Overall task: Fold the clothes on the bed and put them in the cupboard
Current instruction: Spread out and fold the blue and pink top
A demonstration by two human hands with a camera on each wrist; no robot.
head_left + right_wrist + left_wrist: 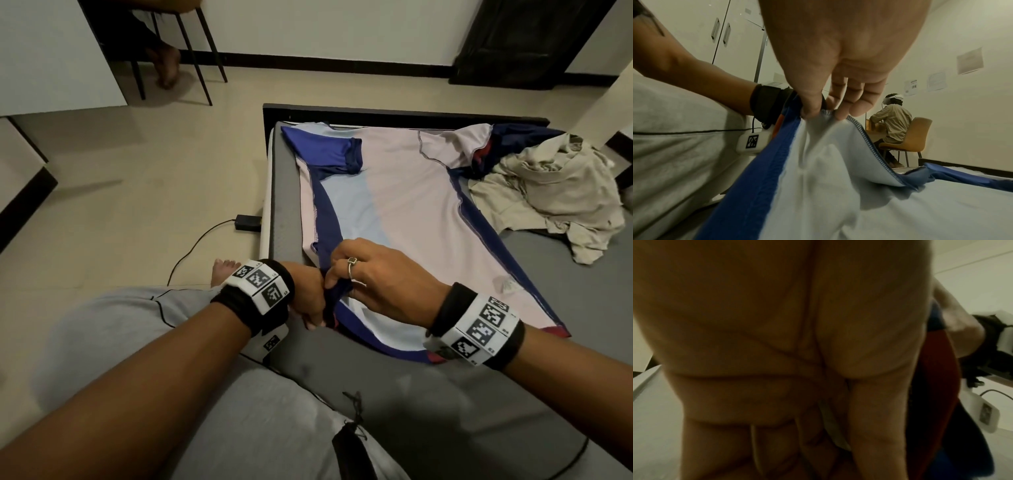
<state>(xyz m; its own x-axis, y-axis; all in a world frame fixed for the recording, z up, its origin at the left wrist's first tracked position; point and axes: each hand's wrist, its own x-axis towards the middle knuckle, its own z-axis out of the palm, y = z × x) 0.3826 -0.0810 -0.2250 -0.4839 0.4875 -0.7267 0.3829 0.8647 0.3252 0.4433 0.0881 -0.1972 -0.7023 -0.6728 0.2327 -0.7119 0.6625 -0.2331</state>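
Note:
A pale shirt with blue sleeves and side panels (411,205) lies spread inside out across the grey bed (582,274). At its near left hem both hands meet. My left hand (308,301) grips the bunched blue hem with curled fingers. My right hand (363,274), a ring on one finger, pinches the same hem edge; in the right wrist view the thumb and fingers (840,113) squeeze the pale fabric (828,186) next to the blue strip. The left wrist view is dark, filled by my curled left hand (797,369), with red and blue cloth (937,378) at the right.
A crumpled beige garment (555,192) lies on the bed's far right, partly over another dark blue and red piece (507,144). White cupboard doors (721,32) stand to the left. A black adapter with its cable (247,222) lies on the floor. A person sits on a chair (914,138) by the wall.

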